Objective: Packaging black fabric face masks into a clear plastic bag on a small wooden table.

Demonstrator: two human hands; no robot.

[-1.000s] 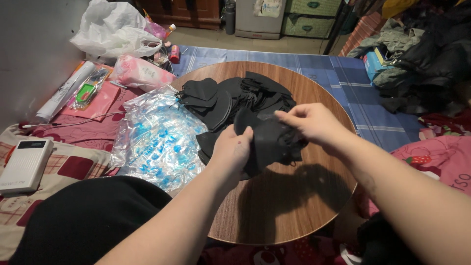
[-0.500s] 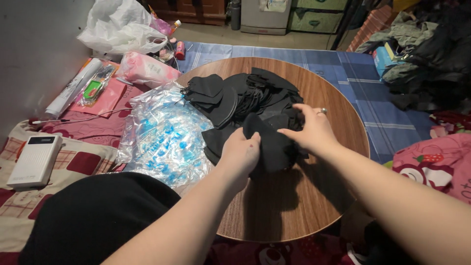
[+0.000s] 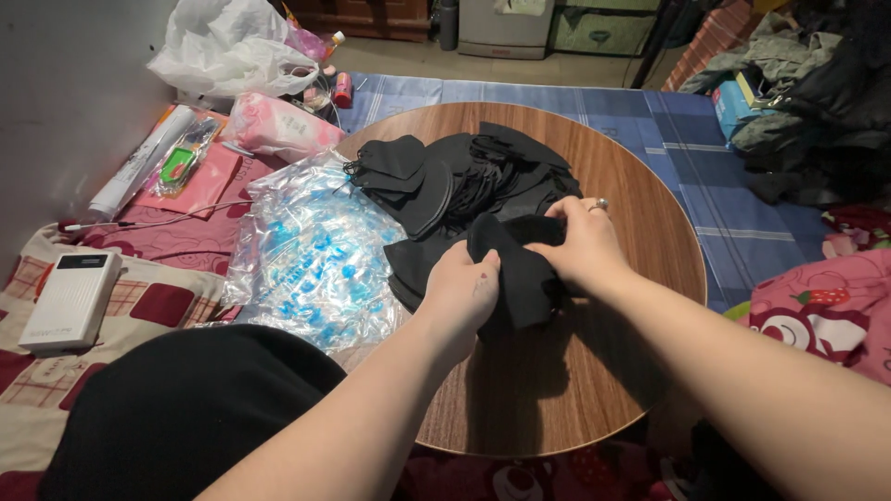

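Partly hidden: black cloth piece (image 3: 516, 269) under left hand (image 3: 461, 295), right hand (image 3: 575, 246).

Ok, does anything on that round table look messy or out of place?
The black masks lie in a loose, uneven heap rather than a stack, and the clear plastic bags hang off the table edge. Both hands hold one mask.

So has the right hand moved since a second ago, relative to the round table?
Yes. The right hand has drawn in from the table's far right side toward the left hand; both now grip the same black fabric piece.
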